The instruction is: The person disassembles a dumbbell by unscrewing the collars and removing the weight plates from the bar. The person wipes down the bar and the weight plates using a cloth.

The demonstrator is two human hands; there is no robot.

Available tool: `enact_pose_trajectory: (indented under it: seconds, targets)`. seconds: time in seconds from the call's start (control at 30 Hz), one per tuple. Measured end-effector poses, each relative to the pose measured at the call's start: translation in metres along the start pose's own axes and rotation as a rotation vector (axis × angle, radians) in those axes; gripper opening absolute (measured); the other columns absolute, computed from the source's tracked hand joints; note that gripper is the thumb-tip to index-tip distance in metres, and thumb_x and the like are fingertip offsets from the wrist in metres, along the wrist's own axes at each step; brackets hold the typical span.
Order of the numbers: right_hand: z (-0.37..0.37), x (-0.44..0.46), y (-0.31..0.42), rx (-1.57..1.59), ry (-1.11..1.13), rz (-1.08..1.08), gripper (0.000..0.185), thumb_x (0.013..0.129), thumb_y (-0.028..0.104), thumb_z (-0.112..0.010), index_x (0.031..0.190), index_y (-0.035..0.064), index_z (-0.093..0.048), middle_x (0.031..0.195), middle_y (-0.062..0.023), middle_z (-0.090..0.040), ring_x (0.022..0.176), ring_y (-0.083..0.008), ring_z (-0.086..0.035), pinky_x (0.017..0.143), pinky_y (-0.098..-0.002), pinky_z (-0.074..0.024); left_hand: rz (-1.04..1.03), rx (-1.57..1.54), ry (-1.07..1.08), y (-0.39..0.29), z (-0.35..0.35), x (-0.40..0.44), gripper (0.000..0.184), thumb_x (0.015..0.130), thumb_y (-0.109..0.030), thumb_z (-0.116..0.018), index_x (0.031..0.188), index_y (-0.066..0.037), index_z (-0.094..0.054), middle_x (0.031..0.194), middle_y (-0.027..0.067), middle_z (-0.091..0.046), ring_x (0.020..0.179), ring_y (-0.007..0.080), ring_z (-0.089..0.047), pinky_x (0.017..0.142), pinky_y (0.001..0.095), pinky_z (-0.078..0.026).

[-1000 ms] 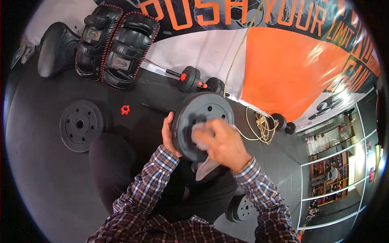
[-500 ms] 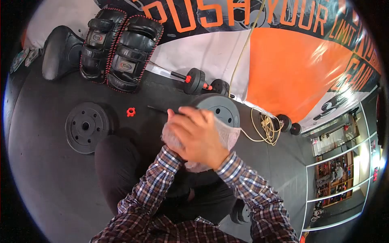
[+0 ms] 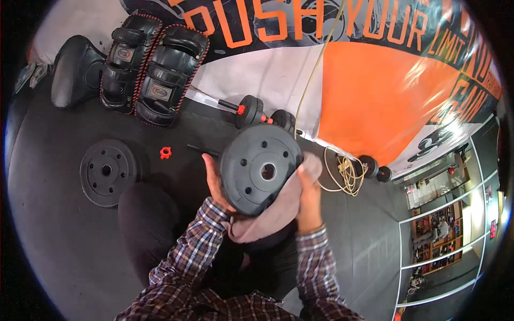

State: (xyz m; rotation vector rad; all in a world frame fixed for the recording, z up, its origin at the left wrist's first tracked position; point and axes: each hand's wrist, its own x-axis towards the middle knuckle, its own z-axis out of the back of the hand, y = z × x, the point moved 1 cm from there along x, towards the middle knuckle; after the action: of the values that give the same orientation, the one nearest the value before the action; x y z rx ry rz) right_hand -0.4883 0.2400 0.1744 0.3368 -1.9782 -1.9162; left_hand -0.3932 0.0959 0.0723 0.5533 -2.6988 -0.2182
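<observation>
A dark grey weight plate [image 3: 243, 174], with a round centre hole and smaller holes around it, is held up in front of my lap. My left hand [image 3: 216, 184] grips its left edge, thumb pointing up and the other fingers hidden behind it. A greyish-pink cloth [image 3: 270, 219] wraps around the lower right rim. My right hand [image 3: 309, 200] is closed on the cloth at the plate's right side. On the floor to the left lie a second weight plate [image 3: 95, 174] and a red star nut [image 3: 165, 153]. Part of a threaded bar [image 3: 199, 149] shows just beyond my left hand.
Black kick pads [image 3: 163, 80] and a black padded piece [image 3: 75, 72] lie at the upper left. A dumbbell [image 3: 250, 111] with red nuts rests by the banner wall. A coiled cable [image 3: 349, 174] and another dumbbell [image 3: 375, 167] are farther right. A person [image 3: 436, 231] appears in the background.
My hands were overlapped on the cloth in front of the plate; they have moved apart to its two sides. The plate's face is now uncovered, and the cloth has shifted to the lower right rim.
</observation>
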Motion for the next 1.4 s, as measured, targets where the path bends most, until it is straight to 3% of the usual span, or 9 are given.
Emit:
enact_pose_trajectory:
  seconds: [0.27,0.53,0.73,0.8,0.97,1.03,1.07,1.27,1.4]
  targets:
    - [-0.023,-0.068,-0.04,0.735,0.12,-0.39,0.046,0.091,0.019,-0.064,0.132,0.0035,-0.052,0.126,-0.0108,-0.062,0.115,-0.0277,-0.059,0.102,-0.0426,-0.0455,-0.144,0.289,-0.159,-0.009,-0.005,0.0,0.071,0.097,-0.06,-0.041,0.139,-0.003,-0.047,0.137,0.0139,-0.053,0.123,0.0291,-0.054,0.102,0.045,-0.047]
    - [-0.001,-0.053,-0.026,0.1,-0.051,0.007,0.056,0.081,0.004,-0.067,0.133,-0.0027,-0.047,0.125,-0.0125,-0.059,0.115,-0.0237,-0.058,0.097,-0.0366,-0.0455,-0.063,1.215,-0.507,-0.026,0.017,0.02,0.072,0.095,-0.053,-0.053,0.132,0.008,-0.05,0.13,0.0164,-0.056,0.117,0.0236,-0.055,0.103,0.0327,-0.039]
    - [-0.037,-0.092,0.024,-0.607,0.172,0.764,0.077,0.082,0.01,-0.066,0.148,-0.0044,-0.03,0.155,-0.0282,-0.026,0.146,-0.0392,-0.021,0.117,-0.0453,-0.0174,0.264,0.631,-0.451,0.005,0.008,0.013,0.066,0.098,-0.05,-0.051,0.137,0.004,-0.048,0.131,0.0141,-0.056,0.121,0.0226,-0.054,0.102,0.0347,-0.045]
    - [-0.053,-0.09,0.033,-0.525,0.255,0.854,0.068,0.08,0.016,-0.065,0.144,0.0027,-0.044,0.155,-0.0277,-0.025,0.147,-0.0462,-0.014,0.117,-0.0561,-0.0108,0.357,0.486,-0.293,0.019,-0.001,0.011,0.061,0.102,-0.047,-0.046,0.139,0.002,-0.045,0.136,0.013,-0.054,0.124,0.0217,-0.053,0.105,0.0363,-0.045]
    - [-0.079,-0.043,0.078,-0.696,0.599,0.778,0.045,0.08,0.017,-0.064,0.123,0.0028,-0.063,0.142,-0.0206,-0.05,0.144,-0.0386,-0.029,0.116,-0.0585,-0.0106,0.396,0.214,-0.071,0.037,0.003,-0.003,0.06,0.102,-0.045,-0.046,0.139,0.001,-0.046,0.135,0.0132,-0.054,0.123,0.0219,-0.053,0.104,0.0363,-0.045]
    - [-0.084,-0.004,0.068,-0.345,0.391,0.415,0.028,0.086,0.02,-0.062,0.103,-0.002,-0.068,0.1,-0.0178,-0.07,0.095,-0.0277,-0.067,0.088,-0.039,-0.0483,0.358,0.125,-0.05,0.031,0.012,-0.015,0.059,0.102,-0.044,-0.046,0.139,0.001,-0.046,0.134,0.0132,-0.054,0.122,0.022,-0.053,0.104,0.0363,-0.045]
    - [-0.077,0.009,0.071,-0.481,0.319,0.154,0.033,0.088,0.026,-0.063,0.103,-0.0028,-0.067,0.095,-0.0184,-0.07,0.08,-0.0244,-0.066,0.069,-0.0345,-0.0486,0.348,0.097,-0.038,0.027,0.014,-0.018,0.059,0.102,-0.044,-0.046,0.139,0.001,-0.046,0.134,0.0133,-0.054,0.122,0.022,-0.053,0.104,0.0363,-0.045]
    - [-0.044,0.012,-0.016,-0.467,0.216,0.036,0.056,0.099,0.044,-0.05,0.112,-0.0085,-0.062,0.121,-0.0265,-0.06,0.114,-0.0331,-0.057,0.094,-0.0369,-0.0428,0.24,0.025,-0.029,0.014,0.02,-0.029,0.057,0.102,-0.042,-0.046,0.138,0.001,-0.046,0.133,0.0134,-0.055,0.121,0.0223,-0.054,0.103,0.0362,-0.045]
    - [-0.074,-0.057,0.003,-0.293,0.423,0.555,0.052,0.103,0.031,-0.041,0.139,-0.0061,-0.044,0.145,-0.0289,-0.042,0.142,-0.038,-0.032,0.116,-0.0442,-0.022,0.182,0.033,-0.03,0.008,0.024,-0.023,0.055,0.102,-0.041,-0.046,0.138,0.001,-0.046,0.132,0.0135,-0.055,0.12,0.0225,-0.054,0.103,0.0362,-0.045]
